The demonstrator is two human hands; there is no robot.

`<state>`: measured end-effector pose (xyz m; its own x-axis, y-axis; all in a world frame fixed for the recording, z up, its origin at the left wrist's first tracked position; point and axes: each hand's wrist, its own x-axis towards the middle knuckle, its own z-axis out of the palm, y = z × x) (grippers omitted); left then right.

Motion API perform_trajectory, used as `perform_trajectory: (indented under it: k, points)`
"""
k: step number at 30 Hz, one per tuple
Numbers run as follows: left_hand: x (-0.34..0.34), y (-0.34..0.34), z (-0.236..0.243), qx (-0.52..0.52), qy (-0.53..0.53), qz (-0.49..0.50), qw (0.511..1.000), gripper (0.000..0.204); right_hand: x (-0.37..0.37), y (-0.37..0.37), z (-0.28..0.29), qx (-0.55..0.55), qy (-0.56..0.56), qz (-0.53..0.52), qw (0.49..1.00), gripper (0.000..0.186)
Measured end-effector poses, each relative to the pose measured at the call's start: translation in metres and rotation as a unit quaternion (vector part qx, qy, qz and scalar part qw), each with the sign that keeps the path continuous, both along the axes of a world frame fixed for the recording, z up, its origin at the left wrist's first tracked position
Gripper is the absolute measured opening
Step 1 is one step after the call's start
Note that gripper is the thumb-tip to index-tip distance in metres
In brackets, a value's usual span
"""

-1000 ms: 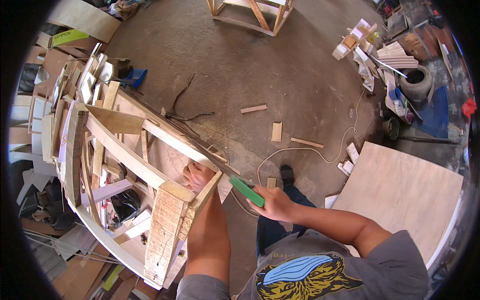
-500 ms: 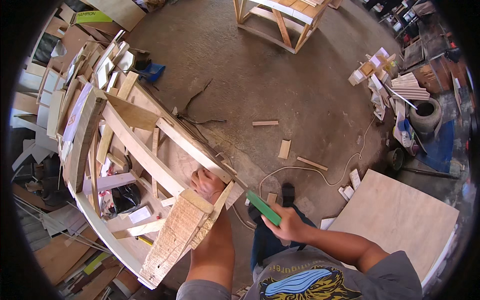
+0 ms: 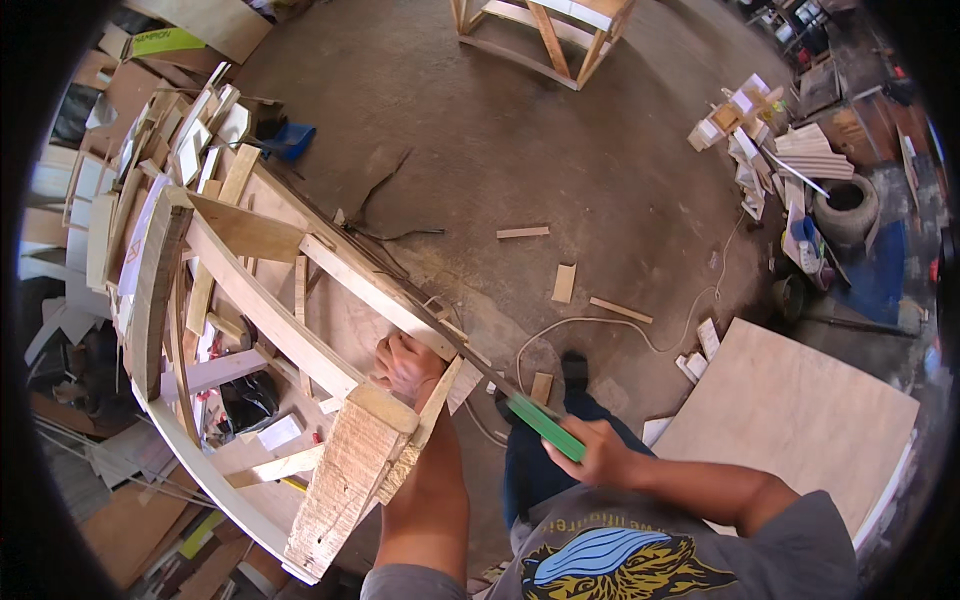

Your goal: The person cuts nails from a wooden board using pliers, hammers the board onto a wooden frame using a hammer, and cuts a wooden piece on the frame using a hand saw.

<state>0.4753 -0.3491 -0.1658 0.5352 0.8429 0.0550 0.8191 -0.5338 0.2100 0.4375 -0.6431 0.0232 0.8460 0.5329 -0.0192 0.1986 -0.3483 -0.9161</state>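
My right hand (image 3: pixel 600 452) is closed round the green handle of a handsaw (image 3: pixel 545 425). Its thin dark blade, seen nearly edge-on, runs up and left along the outer side of a wooden frame (image 3: pixel 365 410). My left hand (image 3: pixel 408 362) reaches past the frame's thick end block, fingers curled against a pale wooden rail (image 3: pixel 375 295) near its near end. The end block hides part of my left wrist. Where the saw teeth meet the wood cannot be made out.
Offcuts (image 3: pixel 200 130) are heaped behind the frame at left. A plywood sheet (image 3: pixel 800 430) lies at right, and a cord (image 3: pixel 600 320) curves over the floor among loose wood strips. A wooden stand (image 3: pixel 545 40) is at the far side, a blue dustpan (image 3: pixel 290 140) left of it.
My right hand and the saw have moved down and right, away from the frame. My left hand stays by the rail. The whole view has shifted slightly.
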Motion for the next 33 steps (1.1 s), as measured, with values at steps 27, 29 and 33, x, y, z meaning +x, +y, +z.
perform_trajectory:
  k: [27,29,33]
  points:
    - [0.003,-0.008,0.012,-0.042,0.014,0.003,0.999,0.029,0.03,0.051,-0.018,-0.055,0.006,-0.009,0.998,0.018]
    - [-0.005,0.003,0.002,-0.013,-0.006,0.009,1.0,0.029,0.016,0.031,0.005,-0.044,0.044,-0.018,0.998,0.018]
    - [0.0,0.0,0.007,-0.034,0.01,-0.003,0.999,0.027,0.004,0.01,0.008,-0.053,0.022,0.001,0.998,0.016]
